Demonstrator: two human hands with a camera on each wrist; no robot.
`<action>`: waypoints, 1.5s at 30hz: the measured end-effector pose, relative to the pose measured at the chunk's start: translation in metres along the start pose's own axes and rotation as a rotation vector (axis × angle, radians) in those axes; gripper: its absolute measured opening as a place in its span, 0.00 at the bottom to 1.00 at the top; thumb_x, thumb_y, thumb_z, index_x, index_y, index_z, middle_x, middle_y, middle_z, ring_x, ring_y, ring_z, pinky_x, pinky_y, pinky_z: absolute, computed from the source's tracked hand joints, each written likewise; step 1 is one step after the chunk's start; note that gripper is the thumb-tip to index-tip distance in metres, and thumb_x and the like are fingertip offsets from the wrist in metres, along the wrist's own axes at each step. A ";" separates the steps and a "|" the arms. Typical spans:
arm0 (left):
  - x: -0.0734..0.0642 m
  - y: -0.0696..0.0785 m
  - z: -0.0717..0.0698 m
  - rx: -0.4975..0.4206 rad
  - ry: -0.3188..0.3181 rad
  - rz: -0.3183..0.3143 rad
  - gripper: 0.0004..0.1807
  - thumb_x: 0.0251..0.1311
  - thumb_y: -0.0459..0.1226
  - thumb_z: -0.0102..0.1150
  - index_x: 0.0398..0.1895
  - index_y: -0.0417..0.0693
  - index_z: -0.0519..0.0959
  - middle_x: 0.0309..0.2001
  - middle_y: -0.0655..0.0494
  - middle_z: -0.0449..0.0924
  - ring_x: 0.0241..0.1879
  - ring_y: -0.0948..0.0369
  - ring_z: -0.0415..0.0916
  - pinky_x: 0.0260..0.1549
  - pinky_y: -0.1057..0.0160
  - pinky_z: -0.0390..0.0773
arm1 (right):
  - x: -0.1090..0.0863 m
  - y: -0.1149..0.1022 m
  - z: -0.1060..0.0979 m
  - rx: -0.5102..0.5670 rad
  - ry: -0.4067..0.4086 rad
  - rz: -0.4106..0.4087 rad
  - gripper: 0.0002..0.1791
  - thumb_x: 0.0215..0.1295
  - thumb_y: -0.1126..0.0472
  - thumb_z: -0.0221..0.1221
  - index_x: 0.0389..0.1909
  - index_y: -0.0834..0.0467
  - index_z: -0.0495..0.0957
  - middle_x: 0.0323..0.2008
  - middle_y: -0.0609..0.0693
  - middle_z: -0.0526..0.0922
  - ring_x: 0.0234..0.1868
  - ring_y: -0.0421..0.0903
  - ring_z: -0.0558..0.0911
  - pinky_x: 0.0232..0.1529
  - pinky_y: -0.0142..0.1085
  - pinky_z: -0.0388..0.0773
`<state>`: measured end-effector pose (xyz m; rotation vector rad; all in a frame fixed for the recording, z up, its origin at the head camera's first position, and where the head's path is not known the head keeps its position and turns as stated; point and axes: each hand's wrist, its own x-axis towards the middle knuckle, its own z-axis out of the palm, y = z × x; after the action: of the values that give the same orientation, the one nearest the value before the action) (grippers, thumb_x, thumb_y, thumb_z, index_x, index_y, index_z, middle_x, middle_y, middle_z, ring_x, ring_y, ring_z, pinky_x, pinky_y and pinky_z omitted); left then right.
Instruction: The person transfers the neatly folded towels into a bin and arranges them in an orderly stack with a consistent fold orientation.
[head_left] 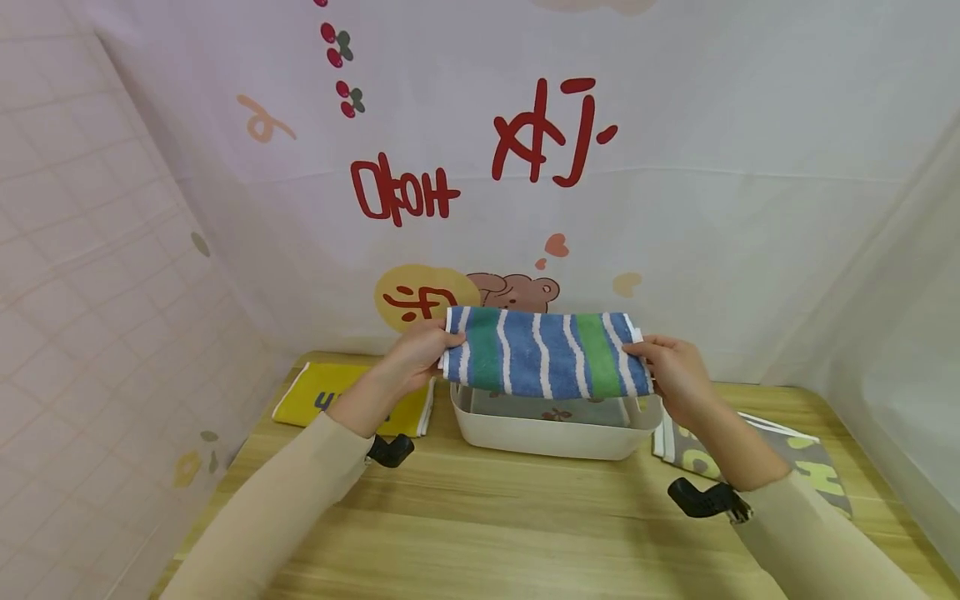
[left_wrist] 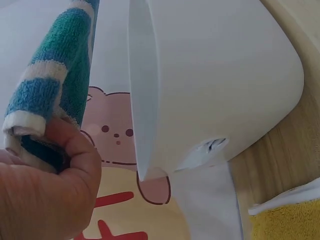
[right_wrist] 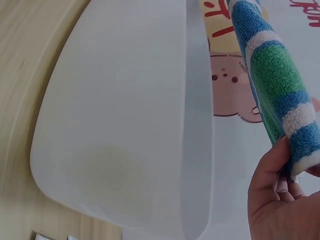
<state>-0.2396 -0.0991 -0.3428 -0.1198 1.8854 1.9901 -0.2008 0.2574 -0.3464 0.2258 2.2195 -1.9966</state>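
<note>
The wooden worktop (head_left: pixel 480 525) is spreading nearest. The left hand (head_left: pixel 416 354) and right hand (head_left: pixel 678 375) are gripping opposite ends of a striped towel (head_left: pixel 555 354) (blue, green and white), holding it above a white basket (head_left: pixel 551 435). A yellow towel (head_left: pixel 311 396) is lying left, a grey towel (head_left: pixel 801 450) right; behind, a printed backdrop (head_left: pixel 690 233) is rising.
</note>
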 end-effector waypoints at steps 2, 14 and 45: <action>0.003 -0.001 0.002 0.004 0.003 -0.006 0.21 0.79 0.33 0.51 0.70 0.36 0.70 0.54 0.44 0.81 0.44 0.55 0.83 0.48 0.58 0.86 | 0.004 0.003 -0.001 -0.022 0.009 0.001 0.22 0.78 0.55 0.58 0.62 0.68 0.73 0.38 0.41 0.84 0.36 0.37 0.84 0.38 0.33 0.84; 0.023 -0.013 0.022 0.033 0.067 -0.016 0.23 0.78 0.29 0.47 0.73 0.36 0.67 0.59 0.41 0.77 0.53 0.50 0.79 0.62 0.50 0.79 | 0.024 0.020 -0.005 -0.150 0.095 0.031 0.26 0.77 0.54 0.58 0.64 0.70 0.72 0.44 0.49 0.81 0.35 0.37 0.83 0.38 0.32 0.84; 0.058 -0.035 0.054 0.396 0.180 -0.094 0.35 0.72 0.25 0.46 0.81 0.33 0.51 0.76 0.38 0.60 0.67 0.43 0.66 0.71 0.44 0.67 | 0.039 0.033 0.008 -0.807 0.096 -0.239 0.29 0.67 0.66 0.63 0.09 0.53 0.60 0.11 0.42 0.57 0.16 0.40 0.59 0.19 0.34 0.56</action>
<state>-0.2700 -0.0326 -0.3900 -0.2768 2.3027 1.5542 -0.2320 0.2533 -0.3877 -0.0470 3.0019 -1.0215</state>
